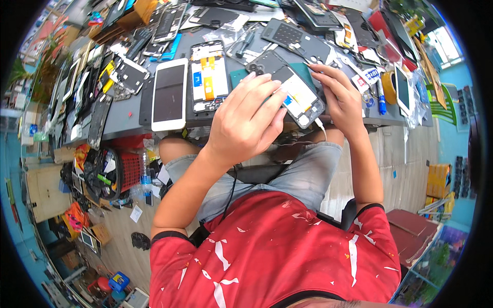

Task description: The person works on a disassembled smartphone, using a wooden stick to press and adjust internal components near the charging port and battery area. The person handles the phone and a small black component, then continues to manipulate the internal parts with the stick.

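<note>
An opened smartphone (296,91) lies tilted on a green mat (239,77) near the bench's front edge, its inner parts and a white sticker exposed. A white cable (320,124) meets its lower end. My left hand (246,113) reaches over the phone's left side, fingers stretched and slightly apart, hiding part of it. Whether those fingertips touch the phone I cannot tell. Beside the phone's right edge, my right hand (340,97) has its fingers curved and apart, with nothing clearly in them. Left of the mat lie another opened phone (209,77) and a white phone (169,95), screen up.
Phone parts and black panels crowd the back of the grey bench (128,110). At the right are a yellow tape roll (389,87), a blue bottle (381,104) and a white-framed device (402,90). A red basket (129,168) stands on the floor at left.
</note>
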A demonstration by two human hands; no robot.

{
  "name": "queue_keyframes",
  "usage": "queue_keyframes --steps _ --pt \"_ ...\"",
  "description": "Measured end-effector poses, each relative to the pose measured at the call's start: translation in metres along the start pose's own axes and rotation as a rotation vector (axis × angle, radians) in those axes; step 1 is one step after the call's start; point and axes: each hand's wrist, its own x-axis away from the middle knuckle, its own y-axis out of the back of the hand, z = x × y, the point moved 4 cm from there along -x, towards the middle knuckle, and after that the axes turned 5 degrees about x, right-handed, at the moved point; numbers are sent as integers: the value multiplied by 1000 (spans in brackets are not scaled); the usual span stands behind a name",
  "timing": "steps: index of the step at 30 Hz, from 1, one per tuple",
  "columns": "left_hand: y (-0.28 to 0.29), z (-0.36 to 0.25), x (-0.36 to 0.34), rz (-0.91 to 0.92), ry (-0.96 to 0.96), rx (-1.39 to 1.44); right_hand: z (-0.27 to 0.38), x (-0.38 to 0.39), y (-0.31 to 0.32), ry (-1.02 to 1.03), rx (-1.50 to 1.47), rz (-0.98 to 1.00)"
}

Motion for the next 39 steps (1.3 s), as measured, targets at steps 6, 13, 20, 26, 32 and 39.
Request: queue_keyframes --steps 6,13,20,26,32,39 --pt "25 21 -32 35 66 -90 2 2 -4 5 21 -6" --pt "-3 96 -69 411 173 -304 -5 10 2 -96 42 -20" --pt "-21 113 -73 532 270 -314 -3 3 -3 -65 51 22" --pt "-26 119 -76 543 362 -253 -2 1 -2 -48 42 17" --pt "-26 126 -77 506 451 -215 0 1 -2 -59 14 -4" --pt "-15 136 -82 283 357 -166 -3 1 -4 -61 1 -17"
